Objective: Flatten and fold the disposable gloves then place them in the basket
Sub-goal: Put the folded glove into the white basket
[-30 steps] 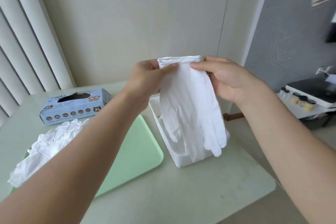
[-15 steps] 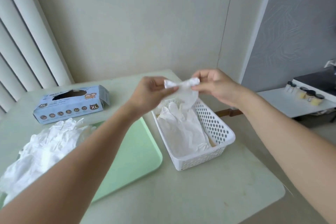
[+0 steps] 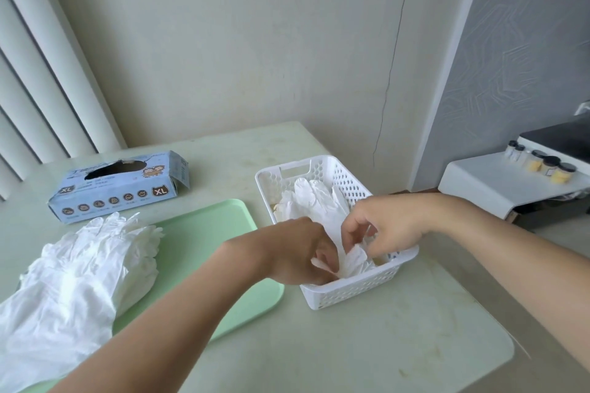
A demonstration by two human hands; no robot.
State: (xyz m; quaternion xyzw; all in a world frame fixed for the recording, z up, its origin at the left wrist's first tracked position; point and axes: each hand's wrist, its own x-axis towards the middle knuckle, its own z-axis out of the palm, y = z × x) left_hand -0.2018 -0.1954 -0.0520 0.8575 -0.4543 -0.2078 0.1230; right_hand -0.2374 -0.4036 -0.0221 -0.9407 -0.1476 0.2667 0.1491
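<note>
A: Pale green tabletop (image 3: 367, 344) against a cream wall (image 3: 239, 41); vertical white blinds (image 3: 38, 73) at 10 o'clock. Largest item on the surface?

B: Mint-green rounded plastic tray (image 3: 204, 239), at 8 o'clock from frame centre. A loose heap of white disposable gloves (image 3: 79, 271) lies on its left part and spills over the edge.

A: Next?

B: White perforated plastic basket (image 3: 351, 293), just beside the tray at its 3 o'clock. White gloves already inside (image 3: 313, 201), fingers toward 12.

A: Box?

B: Light blue cardboard glove box marked XL (image 3: 118, 185), at 12 o'clock from the heap, top opening torn.

A: Hands?

B: Both over the basket's near end. Left hand (image 3: 297, 252) curled, fingers pinching the folded white glove (image 3: 351, 260). Right hand (image 3: 386, 226) pinching the same glove from the 2 o'clock side. Glove is inside the basket, low against its near wall.

A: Smallest?

B: Small dark-capped jars (image 3: 542, 166) on a white shelf (image 3: 504, 182) at 3 o'clock.
</note>
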